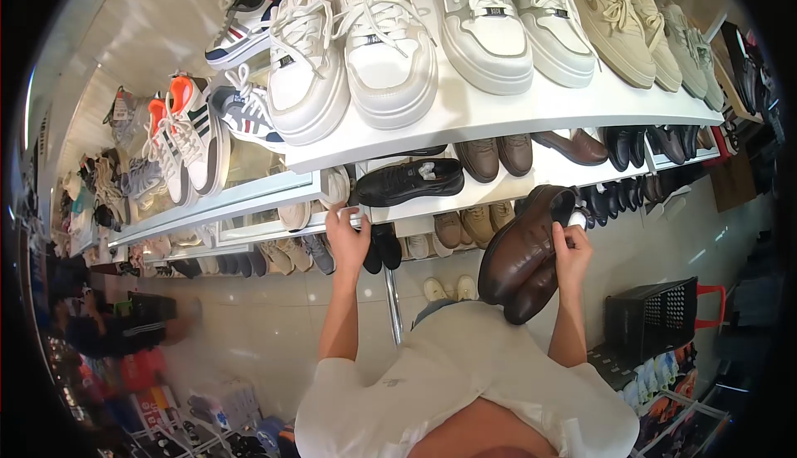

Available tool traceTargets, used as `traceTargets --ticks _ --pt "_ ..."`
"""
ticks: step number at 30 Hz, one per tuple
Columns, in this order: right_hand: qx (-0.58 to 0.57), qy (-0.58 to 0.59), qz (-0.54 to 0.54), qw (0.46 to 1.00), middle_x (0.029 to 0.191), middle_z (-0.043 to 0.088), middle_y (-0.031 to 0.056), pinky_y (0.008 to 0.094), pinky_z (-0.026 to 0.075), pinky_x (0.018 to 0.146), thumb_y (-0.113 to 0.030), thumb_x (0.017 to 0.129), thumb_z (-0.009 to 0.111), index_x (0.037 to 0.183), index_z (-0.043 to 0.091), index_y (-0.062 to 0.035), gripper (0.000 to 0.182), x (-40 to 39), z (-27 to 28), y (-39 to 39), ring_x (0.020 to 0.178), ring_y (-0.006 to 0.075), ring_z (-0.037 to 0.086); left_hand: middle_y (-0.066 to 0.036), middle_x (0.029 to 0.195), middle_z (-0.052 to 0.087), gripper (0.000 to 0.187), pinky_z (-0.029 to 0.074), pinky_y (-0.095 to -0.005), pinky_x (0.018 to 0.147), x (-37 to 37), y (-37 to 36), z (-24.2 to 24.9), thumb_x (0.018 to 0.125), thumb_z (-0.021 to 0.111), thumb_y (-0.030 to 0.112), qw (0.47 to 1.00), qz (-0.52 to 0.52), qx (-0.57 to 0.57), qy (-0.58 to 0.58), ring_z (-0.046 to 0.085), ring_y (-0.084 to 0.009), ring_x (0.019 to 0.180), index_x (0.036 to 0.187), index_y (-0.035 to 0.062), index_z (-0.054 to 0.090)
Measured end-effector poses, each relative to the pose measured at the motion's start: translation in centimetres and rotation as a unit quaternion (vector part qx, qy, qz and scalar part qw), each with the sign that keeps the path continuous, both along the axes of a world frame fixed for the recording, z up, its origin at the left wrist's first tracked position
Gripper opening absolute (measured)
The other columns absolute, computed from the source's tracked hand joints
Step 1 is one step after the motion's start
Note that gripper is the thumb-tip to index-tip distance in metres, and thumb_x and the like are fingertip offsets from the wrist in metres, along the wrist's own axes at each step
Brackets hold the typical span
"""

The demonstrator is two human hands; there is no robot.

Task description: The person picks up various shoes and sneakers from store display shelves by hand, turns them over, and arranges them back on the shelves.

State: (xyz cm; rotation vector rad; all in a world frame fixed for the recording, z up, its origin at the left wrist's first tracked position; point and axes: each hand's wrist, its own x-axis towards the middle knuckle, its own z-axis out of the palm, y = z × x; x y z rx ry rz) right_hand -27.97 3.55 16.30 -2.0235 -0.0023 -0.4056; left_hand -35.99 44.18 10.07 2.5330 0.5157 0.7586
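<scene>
My right hand (573, 254) grips a pair of brown leather shoes (525, 250) by the heel end, fingers at the collar. The shoes hang toes down, one partly behind the other, and white stuffing shows near the opening. At the edge of the lower shelf (311, 224), my left hand (347, 232) has its fingers curled over the rim. Just above it a black leather shoe (411, 182) lies sideways on that shelf, with pale stuffing inside. A light-coloured shoe (335, 184) stands right behind my left fingers.
White sneakers (390, 51) and beige sneakers (618, 26) line the upper shelf (498, 117). Brown lace-up shoes (496, 157) stand on the shelf below. A black shopping basket (652, 321) with a red handle is on the right. Another person (124, 325) is at the far left.
</scene>
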Motion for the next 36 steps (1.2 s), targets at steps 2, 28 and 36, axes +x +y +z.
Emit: traceTargets --ticks 2,28,36 --pt "-0.005 -0.021 0.017 1.000 0.066 0.054 0.0054 0.0285 0.039 0.058 -0.010 0.088 0.074 0.070 0.057 0.0036 0.028 0.4 -0.6 -1.1 0.061 0.0124 0.047 -0.016 0.124 0.061 0.040 0.048 -0.0378 0.093 -1.9 -2.0 8.4 0.085 0.073 0.019 0.898 -0.289 -0.206 0.259 0.059 -0.0315 0.115 0.120 0.0014 0.062" --pt "-0.050 -0.023 0.041 0.998 0.066 0.056 0.0115 0.0351 0.042 0.054 -0.017 0.080 0.080 0.067 0.059 0.0019 0.031 -1.9 -1.2 -8.3 0.057 0.0265 0.054 -0.008 0.071 0.061 0.047 0.044 -0.0315 0.064 24.4 5.0 35.0 0.086 0.070 0.051 0.984 -0.163 0.033 0.058 0.055 -0.0152 0.067 0.089 0.0044 0.070" --pt "-0.011 -0.064 0.016 0.998 0.065 0.057 0.0095 0.0324 0.042 0.053 -0.014 0.080 0.080 0.067 0.060 0.0023 0.029 -2.6 -0.9 -7.0 0.055 0.0218 0.054 -0.002 0.059 0.045 0.048 0.034 -0.0290 0.055 21.7 4.7 34.4 0.093 0.065 0.044 0.983 -0.157 0.033 -0.087 0.038 -0.0104 0.059 0.074 0.0000 0.059"
